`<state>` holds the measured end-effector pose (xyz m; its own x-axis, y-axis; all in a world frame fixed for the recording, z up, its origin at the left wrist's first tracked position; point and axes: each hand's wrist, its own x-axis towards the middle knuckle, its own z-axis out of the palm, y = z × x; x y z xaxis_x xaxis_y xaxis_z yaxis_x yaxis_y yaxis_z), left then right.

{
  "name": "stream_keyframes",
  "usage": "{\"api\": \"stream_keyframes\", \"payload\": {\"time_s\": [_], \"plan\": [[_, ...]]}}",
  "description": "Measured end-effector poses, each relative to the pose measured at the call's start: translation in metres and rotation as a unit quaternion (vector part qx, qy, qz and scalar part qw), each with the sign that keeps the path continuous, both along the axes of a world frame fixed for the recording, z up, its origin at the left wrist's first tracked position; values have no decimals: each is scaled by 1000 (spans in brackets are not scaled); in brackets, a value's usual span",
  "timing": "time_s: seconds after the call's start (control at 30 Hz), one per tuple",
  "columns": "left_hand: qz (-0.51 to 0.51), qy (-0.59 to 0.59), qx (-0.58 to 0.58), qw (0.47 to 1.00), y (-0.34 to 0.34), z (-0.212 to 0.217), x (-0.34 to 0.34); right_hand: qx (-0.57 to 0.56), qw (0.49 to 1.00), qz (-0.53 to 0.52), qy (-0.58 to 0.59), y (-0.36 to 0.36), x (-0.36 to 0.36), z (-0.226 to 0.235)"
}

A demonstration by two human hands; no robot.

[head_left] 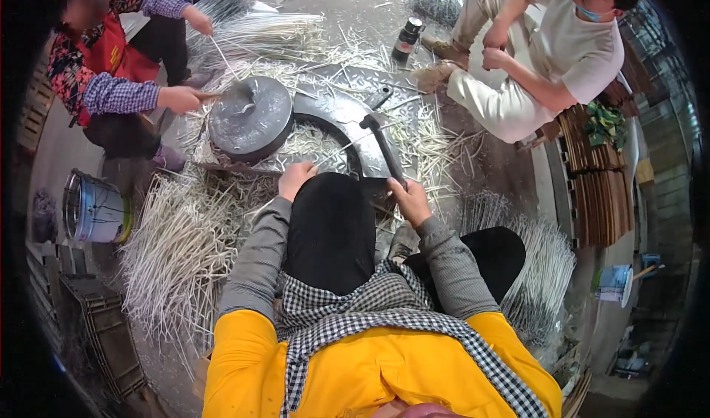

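My right hand (410,200) is closed around the handle of a dark hammer (386,149), its head raised above a curved metal plate (373,140). My left hand (297,180) lies beside my black-clad knee, near the plate's front edge. Its fingers are curled and partly hidden, so what they hold, if anything, does not show. Left of the curved plate sits a thick round metal block (248,133). A co-worker's hand holds a hammer (235,92) over this block, while the other hand holds a thin pale rod (222,55).
Bundles of thin metal rods lie at left (181,259), right (543,270) and far left (255,37). Short pale pieces (444,148) litter the floor. A dark flask (407,39) stands by a seated person (547,48). A bucket (100,209) is at left.
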<state>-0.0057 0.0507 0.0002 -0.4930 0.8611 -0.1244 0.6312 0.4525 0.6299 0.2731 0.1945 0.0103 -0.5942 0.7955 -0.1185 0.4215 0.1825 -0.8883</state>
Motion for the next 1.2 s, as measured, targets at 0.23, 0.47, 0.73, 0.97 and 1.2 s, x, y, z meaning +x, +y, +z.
{"api": "stream_keyframes", "payload": {"time_s": [0.23, 0.47, 0.73, 0.97, 1.2], "plan": [[11, -150, 109, 983, -17, -37, 2, -46, 997, -53, 25, -10, -2, 24], [-2, -183, 113, 977, -21, -51, 1, -36, 990, -60, 124, -26, -18, 75], [-42, -96, 132, 986, -12, -58, 3, 107, 994, -7, -34, -12, 0, 36], [-71, -49, 85, 993, -16, -104, -19, 131, 991, -1, 20, -23, -19, 73], [-117, -18, 77, 990, 1, -83, -21, 132, 984, 24, -114, -1, 0, 32]]}}
